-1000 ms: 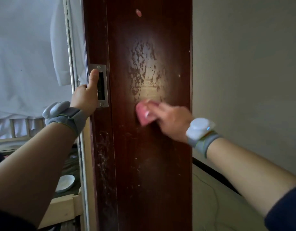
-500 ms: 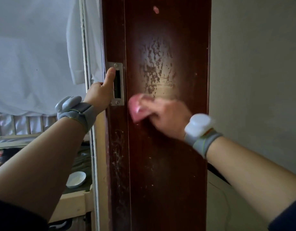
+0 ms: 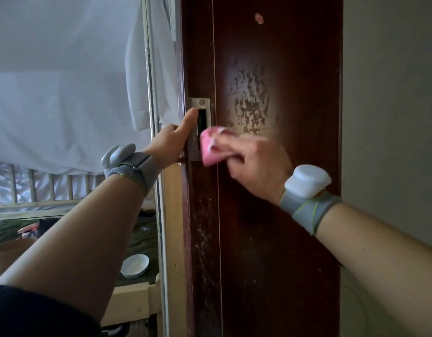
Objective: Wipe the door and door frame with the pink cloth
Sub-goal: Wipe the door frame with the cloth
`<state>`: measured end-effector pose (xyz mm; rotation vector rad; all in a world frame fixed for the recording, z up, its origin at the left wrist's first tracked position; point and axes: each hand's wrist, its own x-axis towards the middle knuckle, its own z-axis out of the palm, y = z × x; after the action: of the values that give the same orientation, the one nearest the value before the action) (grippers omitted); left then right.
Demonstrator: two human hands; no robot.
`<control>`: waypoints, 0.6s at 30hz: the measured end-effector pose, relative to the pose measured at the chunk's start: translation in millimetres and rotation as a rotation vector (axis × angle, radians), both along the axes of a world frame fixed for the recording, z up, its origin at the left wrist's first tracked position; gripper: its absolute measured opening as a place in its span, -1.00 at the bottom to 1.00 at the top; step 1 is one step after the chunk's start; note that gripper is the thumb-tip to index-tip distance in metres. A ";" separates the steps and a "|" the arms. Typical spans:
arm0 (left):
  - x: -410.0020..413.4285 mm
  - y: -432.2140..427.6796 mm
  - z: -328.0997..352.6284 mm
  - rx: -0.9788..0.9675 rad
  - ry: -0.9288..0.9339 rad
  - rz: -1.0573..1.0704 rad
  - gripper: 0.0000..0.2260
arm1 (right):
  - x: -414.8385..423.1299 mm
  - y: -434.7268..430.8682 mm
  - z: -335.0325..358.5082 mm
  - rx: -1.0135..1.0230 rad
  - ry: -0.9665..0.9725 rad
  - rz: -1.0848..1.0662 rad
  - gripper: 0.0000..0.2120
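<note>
Dark navy sleeves (image 3: 39, 312), grey wristbands (image 3: 307, 211) with yellow-green stitching, rounded pale pods (image 3: 307, 180).

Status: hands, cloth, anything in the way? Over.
Left hand grips door frame edge at strike plate. Right hand holds pink cloth against frame, overlapping plate. Nothing blocking.

The door frame (image 3: 278, 239) is dark red-brown wood with a glossy varnish, pretty smooth low down. Higher up there's a patch (image 3: 251, 110) where the finish looks flaked and blotchy under the glare, and the narrow strip (image 3: 202, 239) on its left is scuffed with pale, dusty scratches. The strike plate (image 3: 205, 104) is brushed silver metal. The pink cloth (image 3: 210, 152) looks soft, kinda fleecy. Far left, the white sheet (image 3: 64, 93) is thin matt fabric. The 2 wristbands (image 3: 307, 210) are grey knit with smooth plastic pods. The right wall (image 3: 392, 117) is matt plaster; the bed rail (image 3: 134, 305) is pale bare wood.
</note>
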<state>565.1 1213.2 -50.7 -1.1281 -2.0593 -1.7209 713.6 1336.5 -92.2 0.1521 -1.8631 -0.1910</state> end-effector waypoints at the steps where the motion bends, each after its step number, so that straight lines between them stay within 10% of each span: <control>1: -3.5 0.0 -0.2 -0.010 0.004 -0.006 0.07 | -1.2 1.5 11.0 -0.124 0.094 -0.020 -0.56; 10: -4.8 -1.2 0.3 -0.020 0.001 -0.057 0.10 | -11.6 -17.2 -49.3 0.329 -0.352 -0.035 -0.60; 18: -2.2 -2.3 -1.6 -0.023 0.002 -0.089 0.12 | -14.7 -21.5 -29.1 0.208 -0.208 -0.032 -0.58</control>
<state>562.9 1210.9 -52.3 -1.2459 -2.0615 -1.7397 698.9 1315.0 -121.3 0.2948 -2.0514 -0.4042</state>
